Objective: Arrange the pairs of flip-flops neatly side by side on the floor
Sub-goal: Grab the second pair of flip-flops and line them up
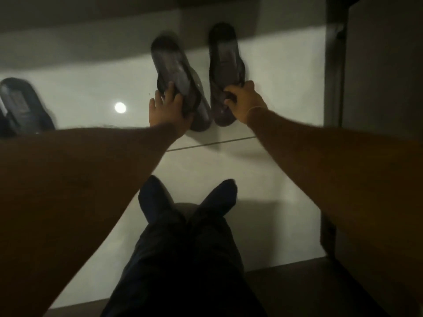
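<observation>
Two dark flip-flops lie on the pale tiled floor ahead of me. The left flip-flop point(174, 65) is tilted, its heel leaning left, and my left hand point(167, 108) grips it at the strap end. The right flip-flop point(225, 56) points straight away, and my right hand point(245, 100) holds its straps. Their toe ends nearly touch near my hands. The picture is dim and blurred. Another dark flip-flop point(21, 104) lies at the far left edge, partly cut off.
My dark-trousered legs and feet point(187, 202) stretch out below the hands. A dark door frame and wall point(334, 65) stand on the right. A lamp's reflection point(120, 108) glints on the floor point(274, 99). Shadow covers the far floor.
</observation>
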### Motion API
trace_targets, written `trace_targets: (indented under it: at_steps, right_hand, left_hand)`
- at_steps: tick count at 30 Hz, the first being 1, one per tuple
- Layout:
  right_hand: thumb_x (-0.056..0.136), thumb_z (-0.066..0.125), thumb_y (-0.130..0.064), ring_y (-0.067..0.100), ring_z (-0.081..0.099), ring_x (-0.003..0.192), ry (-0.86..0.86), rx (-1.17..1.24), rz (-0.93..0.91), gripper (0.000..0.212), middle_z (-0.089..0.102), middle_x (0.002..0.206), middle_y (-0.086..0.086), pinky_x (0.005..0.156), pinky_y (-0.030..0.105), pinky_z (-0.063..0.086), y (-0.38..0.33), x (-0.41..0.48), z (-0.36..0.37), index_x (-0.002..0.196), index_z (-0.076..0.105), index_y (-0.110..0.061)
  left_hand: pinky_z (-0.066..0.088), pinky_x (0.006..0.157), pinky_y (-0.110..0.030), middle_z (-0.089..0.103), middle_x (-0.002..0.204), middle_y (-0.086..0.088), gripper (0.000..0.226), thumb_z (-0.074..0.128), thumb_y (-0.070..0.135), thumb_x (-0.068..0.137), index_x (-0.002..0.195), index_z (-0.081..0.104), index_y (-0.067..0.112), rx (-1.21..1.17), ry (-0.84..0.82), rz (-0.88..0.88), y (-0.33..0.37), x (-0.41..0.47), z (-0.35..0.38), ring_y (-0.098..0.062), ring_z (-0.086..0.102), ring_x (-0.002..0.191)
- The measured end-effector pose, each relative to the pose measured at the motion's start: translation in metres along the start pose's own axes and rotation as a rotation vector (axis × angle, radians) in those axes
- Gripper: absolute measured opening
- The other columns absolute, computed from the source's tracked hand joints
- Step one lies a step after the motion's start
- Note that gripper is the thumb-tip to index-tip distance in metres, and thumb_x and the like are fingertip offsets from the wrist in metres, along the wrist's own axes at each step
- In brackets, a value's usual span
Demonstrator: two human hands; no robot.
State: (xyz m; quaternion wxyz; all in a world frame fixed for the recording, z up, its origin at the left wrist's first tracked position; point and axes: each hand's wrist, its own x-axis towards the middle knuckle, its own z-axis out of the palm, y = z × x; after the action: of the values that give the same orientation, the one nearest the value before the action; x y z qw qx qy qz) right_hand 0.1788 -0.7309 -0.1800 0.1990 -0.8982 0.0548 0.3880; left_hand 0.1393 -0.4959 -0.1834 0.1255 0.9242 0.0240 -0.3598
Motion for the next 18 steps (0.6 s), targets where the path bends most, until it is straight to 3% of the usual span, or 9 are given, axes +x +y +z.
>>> trace_targets:
  at_steps: [6,18]
  right_hand:
    - [0.099,0.066,-0.042,0.042,0.061,0.123,0.034,0.045,0.006,0.029,0.022,0.170,0.008,0.114,0.046,0.048,-0.005,-0.019,0.050,0.128,0.066,-0.036]
    - [0.101,0.062,-0.044,0.042,0.060,0.123,0.052,-0.033,0.002,0.028,0.021,0.169,0.008,0.111,0.052,0.050,-0.007,-0.027,0.064,0.128,0.060,-0.035]
  left_hand:
    - [0.019,0.134,-0.059,0.016,0.183,-0.008,0.062,0.060,0.048,0.107,0.162,0.046,0.024,0.040,0.013,0.054,-0.017,-0.026,0.008,-0.051,0.011,0.165]
    - [0.012,0.135,-0.058,0.010,0.184,-0.007,0.066,0.061,0.049,0.106,0.165,0.043,0.026,0.077,0.004,0.075,-0.025,-0.032,0.016,-0.053,0.007,0.165]
